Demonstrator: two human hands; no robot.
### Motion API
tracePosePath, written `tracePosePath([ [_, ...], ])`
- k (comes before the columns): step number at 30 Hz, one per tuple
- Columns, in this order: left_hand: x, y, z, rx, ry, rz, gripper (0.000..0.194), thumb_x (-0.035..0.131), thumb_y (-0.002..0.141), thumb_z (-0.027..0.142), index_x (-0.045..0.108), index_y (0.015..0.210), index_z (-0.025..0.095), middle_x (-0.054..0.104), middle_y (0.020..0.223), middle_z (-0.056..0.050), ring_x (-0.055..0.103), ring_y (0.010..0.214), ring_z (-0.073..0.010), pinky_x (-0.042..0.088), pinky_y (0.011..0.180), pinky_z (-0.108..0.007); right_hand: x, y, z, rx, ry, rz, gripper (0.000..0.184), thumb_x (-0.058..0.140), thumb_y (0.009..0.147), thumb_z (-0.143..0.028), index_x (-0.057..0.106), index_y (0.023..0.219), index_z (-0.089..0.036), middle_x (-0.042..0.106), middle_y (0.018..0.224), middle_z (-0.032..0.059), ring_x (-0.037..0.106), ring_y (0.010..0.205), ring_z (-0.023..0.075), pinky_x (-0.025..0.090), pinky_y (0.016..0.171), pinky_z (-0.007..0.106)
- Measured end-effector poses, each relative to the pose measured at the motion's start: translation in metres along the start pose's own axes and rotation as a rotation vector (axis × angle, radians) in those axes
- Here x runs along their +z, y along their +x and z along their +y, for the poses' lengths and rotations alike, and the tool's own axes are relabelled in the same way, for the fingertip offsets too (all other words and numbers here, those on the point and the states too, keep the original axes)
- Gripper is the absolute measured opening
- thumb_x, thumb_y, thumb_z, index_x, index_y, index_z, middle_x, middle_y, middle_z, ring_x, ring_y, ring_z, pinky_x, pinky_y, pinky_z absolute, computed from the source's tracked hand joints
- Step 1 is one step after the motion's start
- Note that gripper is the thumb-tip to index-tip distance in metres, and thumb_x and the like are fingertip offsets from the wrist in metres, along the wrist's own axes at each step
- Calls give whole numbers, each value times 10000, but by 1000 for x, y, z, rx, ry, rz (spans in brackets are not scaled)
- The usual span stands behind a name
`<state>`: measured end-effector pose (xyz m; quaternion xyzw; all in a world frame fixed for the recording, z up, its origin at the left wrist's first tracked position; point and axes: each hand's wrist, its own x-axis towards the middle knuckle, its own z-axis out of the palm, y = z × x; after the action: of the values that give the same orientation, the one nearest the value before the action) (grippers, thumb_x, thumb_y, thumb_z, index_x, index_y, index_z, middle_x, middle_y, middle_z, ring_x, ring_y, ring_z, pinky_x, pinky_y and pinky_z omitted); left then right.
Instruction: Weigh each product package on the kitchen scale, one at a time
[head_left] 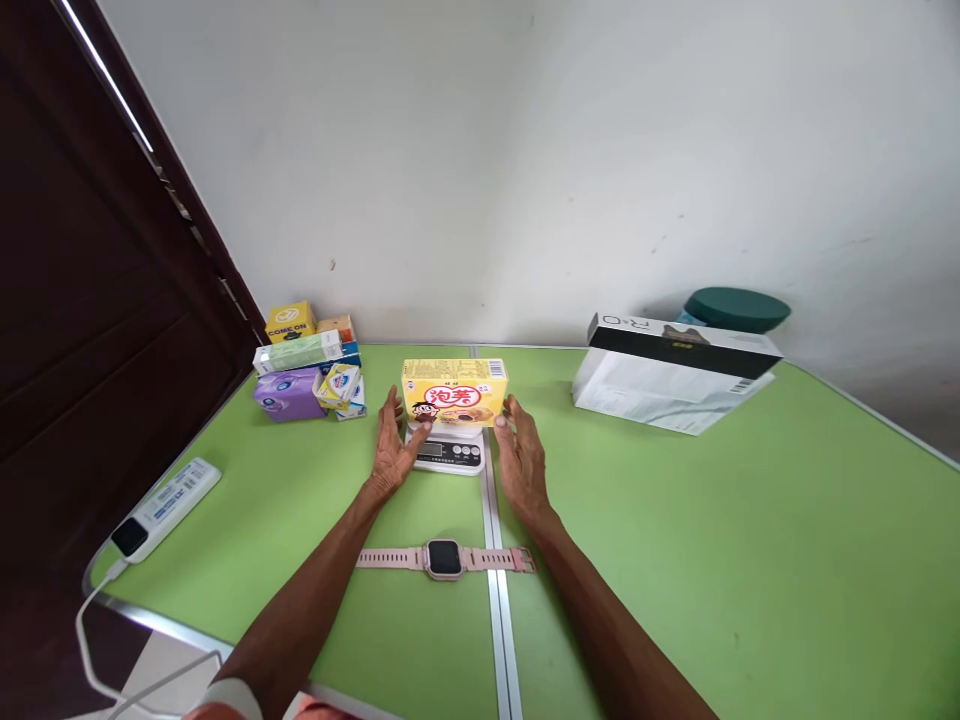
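A yellow snack box with red lettering stands on a small white kitchen scale near the middle of the green table. My left hand is open beside the box's left end, fingers stretched and just apart from it. On the other side my right hand is open too, its fingers close to the box's right end. Neither hand holds anything. A pink smartwatch lies flat on the table between my forearms, nearer to me.
A pile of small boxes and packets sits at the back left. A black-and-white box on a white bag lies back right, a dark green lid behind it. A white power strip rests at the left edge.
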<state>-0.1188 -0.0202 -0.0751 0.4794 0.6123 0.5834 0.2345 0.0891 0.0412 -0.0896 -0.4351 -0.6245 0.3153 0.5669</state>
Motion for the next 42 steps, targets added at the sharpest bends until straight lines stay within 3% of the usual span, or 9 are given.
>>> tracePosePath([
  [7, 3, -7, 18, 137, 164, -68, 1014, 725, 927, 668, 339, 1750, 219, 510, 1681, -220, 437, 1638, -389, 337, 1370, -594, 0, -3, 1, -147, -91, -23, 693, 479, 1080, -721, 640, 1535, -224, 691, 1494, 207, 639, 1387, 407, 538, 1180, 693],
  [12, 5, -12, 44, 125, 94, 10, 1028, 697, 939, 734, 333, 1751, 220, 519, 1671, -217, 486, 1600, -378, 393, 1341, -555, -3, -4, -23, -195, -99, -37, 679, 488, 1085, -706, 608, 1562, -237, 682, 1498, 197, 631, 1388, 409, 526, 1186, 690],
  [16, -16, -19, 72, 122, 71, 130, 938, 639, 1003, 718, 343, 1750, 234, 487, 1720, -206, 445, 1638, -371, 350, 1365, -532, 7, -4, -63, -237, -68, -70, 680, 497, 1103, -694, 593, 1599, -239, 668, 1534, 204, 635, 1409, 400, 534, 1199, 661],
  [19, -45, -27, 84, 101, 46, 257, 853, 587, 1041, 712, 396, 1713, 222, 491, 1733, -203, 447, 1638, -366, 344, 1368, -533, 29, -16, -92, -205, -26, -202, 733, 496, 1094, -735, 587, 1622, -234, 655, 1568, 208, 636, 1422, 399, 568, 1179, 646],
  [25, -111, -45, 54, 48, 143, 648, 853, 609, 988, 790, 494, 1559, 167, 561, 1619, -249, 567, 1509, -382, 439, 1288, -540, 100, -63, -125, -32, 39, -611, 837, 489, 1084, -723, 506, 1682, -138, 618, 1607, 253, 627, 1459, 392, 564, 1218, 600],
  [30, -147, -48, 24, -178, 310, 731, 878, 766, 912, 639, 450, 1563, 142, 554, 1596, -285, 526, 1542, -423, 403, 1310, -607, 150, -72, -128, 80, 5, -805, 671, 589, 1054, -493, 567, 1606, -112, 696, 1462, 240, 669, 1383, 384, 566, 1205, 544],
  [33, -154, -46, 16, -334, 445, 705, 1125, 894, 811, 501, 295, 1682, 115, 449, 1685, -330, 420, 1638, -465, 360, 1342, -624, 168, -68, -126, 133, -9, -819, 640, 634, 1005, -356, 561, 1607, -151, 685, 1488, 209, 649, 1419, 369, 533, 1239, 522],
  [36, -152, -44, 10, -403, 585, 683, 1338, 953, 750, 490, 147, 1742, 94, 349, 1733, -381, 328, 1686, -523, 289, 1362, -693, 177, -65, -124, 152, 50, -849, 612, 621, 999, -317, 564, 1591, -174, 670, 1520, 186, 655, 1413, 336, 542, 1225, 488],
  [42, -148, -37, 2, -431, 714, 658, 1463, 956, 754, 525, 1, 1760, 61, 177, 1799, -448, 213, 1736, -550, 290, 1357, -717, 174, -57, -123, 177, 99, -904, 572, 631, 994, -303, 611, 1554, -188, 679, 1521, 166, 670, 1403, 327, 550, 1220, 483],
])
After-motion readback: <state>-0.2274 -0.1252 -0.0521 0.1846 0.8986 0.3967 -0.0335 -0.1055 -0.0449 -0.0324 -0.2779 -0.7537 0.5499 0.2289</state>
